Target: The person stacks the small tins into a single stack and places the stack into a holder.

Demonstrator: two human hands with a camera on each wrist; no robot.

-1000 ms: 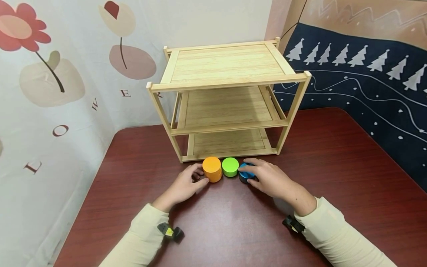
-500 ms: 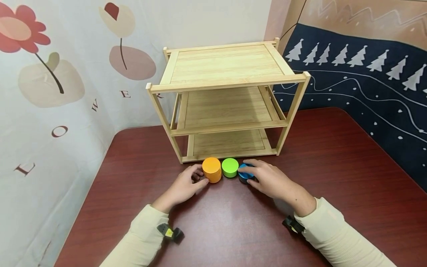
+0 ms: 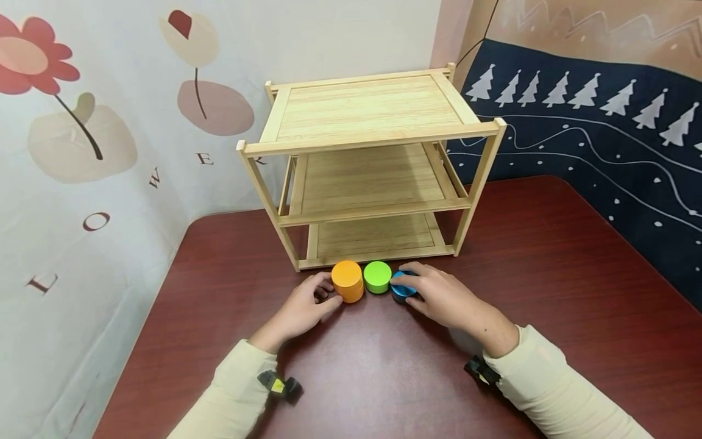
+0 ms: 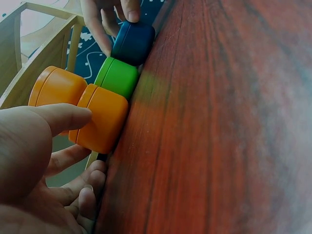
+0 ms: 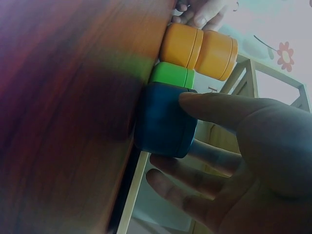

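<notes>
Three short stacks of small round lidded tins stand in a row on the table. At the left, an upper orange tin [image 4: 58, 87] sits on a lower orange tin [image 4: 105, 121]. My left hand [image 3: 298, 310] holds that stack from the left, its thumb on the lower tin and fingers around the far side. A single green tin [image 3: 378, 278] stands in the middle, close between its neighbours. With thumb and fingers, my right hand [image 3: 450, 297] grips the dark blue tin [image 5: 165, 119] at the right end; in the head view the fingers partly cover its shiny lid.
Right behind the tins stands a three-level wooden shelf [image 3: 373, 110]. All of it rests on a dark red-brown table [image 3: 351, 378]. A curtain with flower prints [image 3: 109, 244] hangs at the left, and a navy cloth with white trees [image 3: 581, 140] at the right.
</notes>
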